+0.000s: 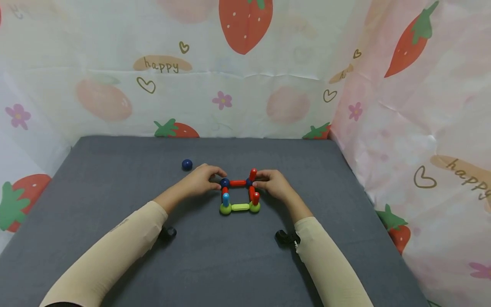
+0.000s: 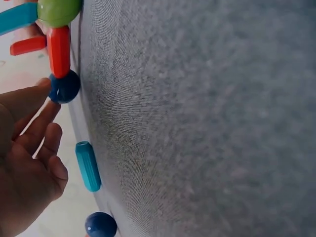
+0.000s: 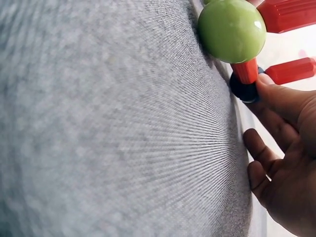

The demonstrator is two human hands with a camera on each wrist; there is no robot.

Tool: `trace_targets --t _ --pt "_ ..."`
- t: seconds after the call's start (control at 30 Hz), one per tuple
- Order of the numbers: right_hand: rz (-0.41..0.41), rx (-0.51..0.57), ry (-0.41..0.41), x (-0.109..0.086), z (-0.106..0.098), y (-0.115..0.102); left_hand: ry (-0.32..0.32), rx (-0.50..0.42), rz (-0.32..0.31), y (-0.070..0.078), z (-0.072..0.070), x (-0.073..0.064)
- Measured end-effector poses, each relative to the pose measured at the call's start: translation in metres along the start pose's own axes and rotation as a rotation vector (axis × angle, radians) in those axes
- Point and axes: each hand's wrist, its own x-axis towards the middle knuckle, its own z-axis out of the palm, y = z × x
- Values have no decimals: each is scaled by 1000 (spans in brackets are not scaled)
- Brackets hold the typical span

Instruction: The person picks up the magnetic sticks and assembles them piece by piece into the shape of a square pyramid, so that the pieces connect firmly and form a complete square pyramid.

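Note:
A square of balls and rods lies on the cloth. Its near corners are a left green ball (image 1: 225, 209) and a right green ball (image 3: 232, 30), joined by a green rod (image 1: 240, 207). A red rod (image 1: 238, 183) joins the far corners. My left hand (image 1: 203, 177) pinches the far-left dark blue ball (image 2: 65, 87) between thumb and fingers. Opposite, my right hand (image 1: 274, 184) pinches the far-right dark blue ball (image 3: 244, 89). Upright stand a light blue rod (image 1: 226, 199) at near left, a red rod (image 1: 255, 198) at near right and another red rod (image 1: 252, 174) at far right.
A loose dark blue ball (image 1: 187, 165) sits beyond my left hand. In the left wrist view, a loose light blue rod (image 2: 88, 166) lies near that hand's fingers. The grey cloth-covered table (image 1: 230, 264) ends at a printed curtain (image 1: 245, 98) behind and at the sides.

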Motion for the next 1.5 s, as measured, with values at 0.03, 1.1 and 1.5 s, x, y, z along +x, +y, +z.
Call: trace_targets --t 0.03,1.1,1.5 --pt "2 4 -1 0 0 -1 -13 5 -1 -1 0 2" --pt "-37 -43 20 -14 -5 2 -61 45 -31 -7 7 10" --pt "-73 -36 -8 -56 -13 3 -49 42 -27 -7 8 10"
